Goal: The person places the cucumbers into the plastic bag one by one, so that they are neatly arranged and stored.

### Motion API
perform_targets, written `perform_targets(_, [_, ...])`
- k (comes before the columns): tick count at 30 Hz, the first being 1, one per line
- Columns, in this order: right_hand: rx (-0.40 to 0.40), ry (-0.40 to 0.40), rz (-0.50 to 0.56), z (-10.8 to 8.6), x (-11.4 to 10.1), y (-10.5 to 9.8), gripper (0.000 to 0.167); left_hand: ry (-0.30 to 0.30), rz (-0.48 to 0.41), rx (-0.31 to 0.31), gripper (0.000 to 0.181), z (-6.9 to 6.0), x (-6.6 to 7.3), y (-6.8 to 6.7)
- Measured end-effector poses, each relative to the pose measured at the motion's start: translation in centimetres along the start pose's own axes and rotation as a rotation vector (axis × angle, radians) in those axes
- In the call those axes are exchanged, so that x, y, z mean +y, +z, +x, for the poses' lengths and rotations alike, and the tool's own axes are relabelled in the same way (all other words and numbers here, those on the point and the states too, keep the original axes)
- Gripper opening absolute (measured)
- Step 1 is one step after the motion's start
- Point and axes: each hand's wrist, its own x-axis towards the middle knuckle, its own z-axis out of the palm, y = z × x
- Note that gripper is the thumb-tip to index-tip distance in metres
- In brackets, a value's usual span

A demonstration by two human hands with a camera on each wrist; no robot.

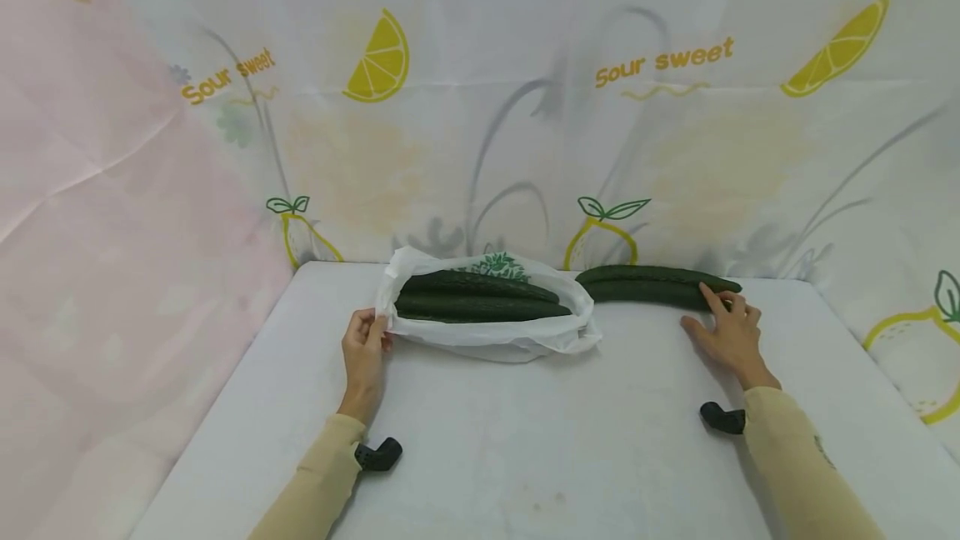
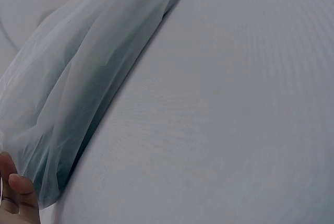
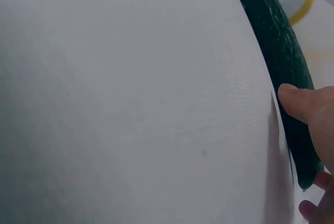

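A white plastic bag [image 1: 480, 342] lies on its side with its mouth spread, and dark green cucumbers [image 1: 480, 307] lie inside it. My left hand [image 1: 366, 357] pinches the bag's left edge between thumb and fingers; in the left wrist view the fingertips [image 2: 21, 183] are at the bag's lower end. To the right of the bag, two more long cucumbers [image 1: 637, 290] lie side by side. My right hand [image 1: 731, 340] is at their right end, index finger over the nearer cucumber, thumb spread apart in front. The right wrist view shows the thumb across one cucumber [image 3: 276, 41].
Everything rests on a white table [image 1: 525, 440]. Behind it hangs a pale curtain [image 1: 487, 148] printed with lemons and lettering, close to the table's back edge. A black wrist device [image 1: 378, 454] sits on the left wrist, and another [image 1: 722, 418] on the right.
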Motion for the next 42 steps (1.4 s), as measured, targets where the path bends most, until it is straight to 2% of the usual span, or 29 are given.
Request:
perform_targets(6, [0.007, 0.012, -0.008, -0.1, 0.0, -0.2, 0.069, -0.003, 0.004, -0.009, 0.018, 0.0, 0.1, 0.0])
perform_targets(17, [-0.022, 0.007, 0.063, 0.3, 0.4, 0.1, 0.068, -0.024, -0.005, -0.007, 0.015, -0.1, 0.0, 0.0])
perform_targets(23, [-0.010, -0.034, 0.047, 0.2, 0.6, 0.1, 0.062, -0.024, -0.022, -0.010, 0.017, 0.0, 0.0, -0.1])
perform_targets(36, [-0.055, -0.095, 0.038, -0.9, 0.1, -0.2, 0.056, -0.017, -0.017, 0.007, 0.012, 0.0, 0.0, 0.0])
perform_targets(42, [0.010, -0.106, 0.040, -2.0, -0.1, -0.2, 0.052, 0.000, -0.024, 0.008, 0.012, 0.1, 0.0, 0.0])
